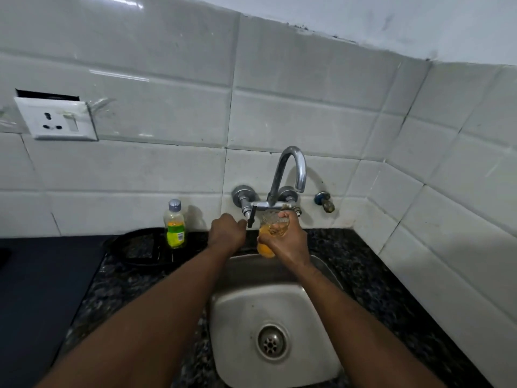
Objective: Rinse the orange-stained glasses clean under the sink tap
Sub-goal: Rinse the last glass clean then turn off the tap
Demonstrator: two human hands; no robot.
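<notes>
My right hand (288, 242) grips an orange-stained glass (267, 247) and holds it upright over the back of the steel sink (237, 326). The glass's lower part holds orange liquid; its rim sits just under the tap's crossbar. The curved chrome tap (291, 166) rises from the tiled wall, and its spout ends above and slightly right of the glass. No water stream is visible. My left hand (228, 232) reaches to the tap's dark lever handle (251, 217), fingers curled at it.
A bottle of green-yellow liquid (175, 225) stands on the dark granite counter left of the tap, beside a black tray (140, 249). A second small valve (324, 201) sticks out of the wall on the right. A wall socket (60, 121) is at far left.
</notes>
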